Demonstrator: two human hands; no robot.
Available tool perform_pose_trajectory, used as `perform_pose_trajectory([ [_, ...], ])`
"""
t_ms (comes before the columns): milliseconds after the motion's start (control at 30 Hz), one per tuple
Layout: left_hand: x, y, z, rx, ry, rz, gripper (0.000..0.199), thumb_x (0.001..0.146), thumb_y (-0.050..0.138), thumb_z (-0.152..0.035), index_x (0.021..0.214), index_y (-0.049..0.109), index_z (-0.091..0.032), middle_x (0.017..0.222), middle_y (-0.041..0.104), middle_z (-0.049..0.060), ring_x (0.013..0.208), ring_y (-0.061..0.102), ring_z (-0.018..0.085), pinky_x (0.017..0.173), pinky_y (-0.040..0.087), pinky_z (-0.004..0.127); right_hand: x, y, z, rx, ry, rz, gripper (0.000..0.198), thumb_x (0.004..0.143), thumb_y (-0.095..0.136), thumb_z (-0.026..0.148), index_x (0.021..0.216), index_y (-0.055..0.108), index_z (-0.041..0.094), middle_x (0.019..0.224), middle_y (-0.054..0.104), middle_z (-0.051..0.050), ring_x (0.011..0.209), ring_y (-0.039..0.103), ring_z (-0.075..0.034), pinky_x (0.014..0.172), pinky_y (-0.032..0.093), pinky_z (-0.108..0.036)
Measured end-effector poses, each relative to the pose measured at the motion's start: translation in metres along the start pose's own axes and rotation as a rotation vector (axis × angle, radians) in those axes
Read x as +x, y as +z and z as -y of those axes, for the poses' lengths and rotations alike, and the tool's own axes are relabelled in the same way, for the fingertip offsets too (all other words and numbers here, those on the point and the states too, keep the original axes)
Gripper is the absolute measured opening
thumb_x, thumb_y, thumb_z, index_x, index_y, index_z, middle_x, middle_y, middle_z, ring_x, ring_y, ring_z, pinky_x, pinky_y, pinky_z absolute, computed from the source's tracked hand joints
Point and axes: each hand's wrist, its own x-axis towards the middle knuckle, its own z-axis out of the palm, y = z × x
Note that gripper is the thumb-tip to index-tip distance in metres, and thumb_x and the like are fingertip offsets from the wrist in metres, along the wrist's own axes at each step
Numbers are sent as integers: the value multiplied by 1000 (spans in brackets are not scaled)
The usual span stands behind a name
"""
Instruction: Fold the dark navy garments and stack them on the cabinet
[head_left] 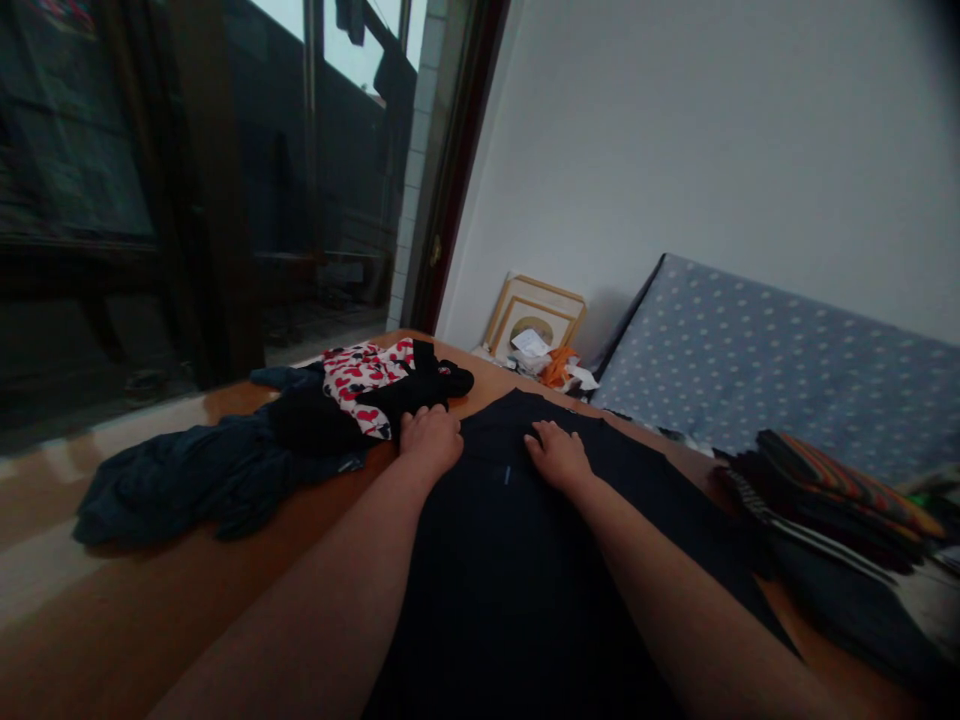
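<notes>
A dark navy shirt [495, 560] is spread out on the wooden table, with a small light mark on its front. At its upper left edge rests my left hand [433, 440], palm down, its fingers slightly bent and apart. My right hand [559, 455] lies on the upper part of the shirt with fingers spread, holding nothing. Just beyond my left hand is a heap of clothes: a white garment with red hearts and black parts [367, 380], and a dark blue-green garment [187, 480]. My forearms cover parts of the shirt.
Folded clothes [840, 510] are stacked at the right. A blue-grey dotted panel [780, 350] leans on the wall behind the wooden table [300, 560]. Picture frames [577, 305] and an orange cloth [557, 367] sit past the far edge. Glass doors [300, 180] stand at the left.
</notes>
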Motion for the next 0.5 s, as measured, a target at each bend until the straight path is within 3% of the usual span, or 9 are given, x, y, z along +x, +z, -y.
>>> perform_pose_trajectory([
  [100, 2, -4, 2, -63, -19, 5, 22, 82, 54, -26, 89, 74, -23, 114, 68, 14, 111, 56, 36, 96, 37, 54, -17, -6, 7, 0, -64, 36, 53, 100, 38, 49, 145, 49, 23, 153, 45, -11, 146, 32, -28, 119, 15, -57],
  [200, 10, -8, 10, -249, -69, -56, 21, 84, 53, -31, 85, 73, -23, 102, 72, 11, 98, 62, 32, 89, 42, 47, -30, -12, 13, 44, -43, 26, 51, 100, 39, 47, 140, 55, 22, 149, 51, -11, 142, 40, -28, 118, 22, -53],
  [367, 34, -13, 28, -732, -165, -346, 24, 85, 53, -35, 79, 71, -20, 82, 73, 9, 77, 64, 23, 68, 44, 32, -44, -21, 41, 198, -95, -99, 49, 100, 38, 42, 135, 60, 15, 137, 62, -11, 128, 55, -22, 113, 36, -37],
  [500, 44, -18, 32, -1011, -202, -486, 25, 85, 54, -39, 82, 70, -19, 75, 72, 6, 69, 63, 20, 60, 43, 28, -65, -23, 92, 289, -296, -33, 51, 100, 37, 43, 137, 58, 14, 140, 59, -11, 131, 53, -20, 112, 38, -33],
])
